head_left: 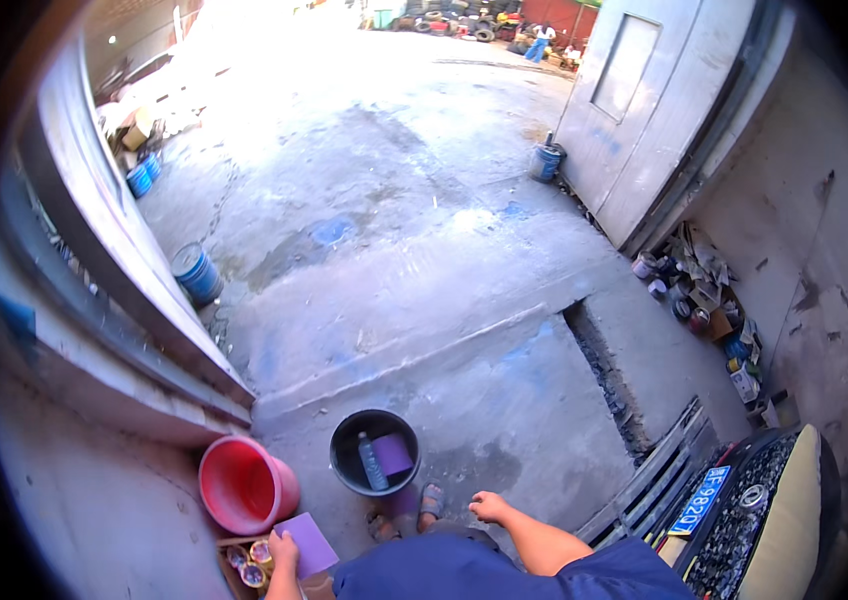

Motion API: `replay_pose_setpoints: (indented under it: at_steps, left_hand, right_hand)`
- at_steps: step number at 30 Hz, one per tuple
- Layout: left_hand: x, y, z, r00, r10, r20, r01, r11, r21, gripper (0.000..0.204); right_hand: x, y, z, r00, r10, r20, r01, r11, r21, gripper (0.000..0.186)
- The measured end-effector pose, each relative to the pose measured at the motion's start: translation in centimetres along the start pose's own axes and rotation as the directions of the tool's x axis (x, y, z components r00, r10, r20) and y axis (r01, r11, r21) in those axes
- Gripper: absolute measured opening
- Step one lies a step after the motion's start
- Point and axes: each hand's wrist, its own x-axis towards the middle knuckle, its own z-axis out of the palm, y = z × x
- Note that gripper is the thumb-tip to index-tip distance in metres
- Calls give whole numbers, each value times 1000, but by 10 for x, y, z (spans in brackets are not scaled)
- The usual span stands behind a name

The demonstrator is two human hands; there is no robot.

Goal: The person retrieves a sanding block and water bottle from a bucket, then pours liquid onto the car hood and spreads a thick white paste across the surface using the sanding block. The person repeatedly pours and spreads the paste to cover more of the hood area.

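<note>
My left hand (284,549) is closed on the edge of a flat purple sheet (312,541) at the lower left. Just beside it, a cardboard box (227,583) holds several cans (253,574) with shiny ends. My right hand (489,507) hangs in front of my body with its fingers loosely curled, and nothing shows in it. Before my feet stands a black bucket (346,446) with a clear plastic bottle (372,464) and a purple piece (394,455) inside. A red bucket (285,488) stands tilted-looking behind the box, against the left wall.
At my right are a slatted metal grate (634,475) and a car bumper with a blue plate (701,500). A trench (604,375) cuts the concrete floor. Cans and rubbish (709,300) line the right wall. Blue drums (197,274) stand by the doorway; a person (540,44) is far off.
</note>
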Motion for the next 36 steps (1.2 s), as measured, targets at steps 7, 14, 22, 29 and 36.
replay_pose_setpoints:
  at_steps: [7, 14, 22, 29, 36]
  left_hand:
    - [-15, 32, 22, 995, 102, 21, -103, 993, 65, 43]
    - [-22, 127, 43, 990, 142, -14, -143, 989, -45, 35]
    - [-26, 41, 70, 980, -176, 95, 190, 969, -160, 29]
    - [-48, -18, 96, 917, -363, 167, 393, 893, -218, 28]
    - [-98, -77, 163, 675, -594, 437, 736, 501, -456, 21]
  right_hand:
    - [43, 54, -30, 983, -182, -34, 179, 981, -68, 31]
    - [23, 5, -102, 986, -136, -100, 124, 985, -121, 35]
    - [82, 14, -21, 992, -124, 27, 126, 953, -277, 23]
    - [167, -69, 86, 969, -219, 112, 245, 910, -336, 20]
    - [288, -96, 161, 996, -45, -78, 34, 990, -139, 44]
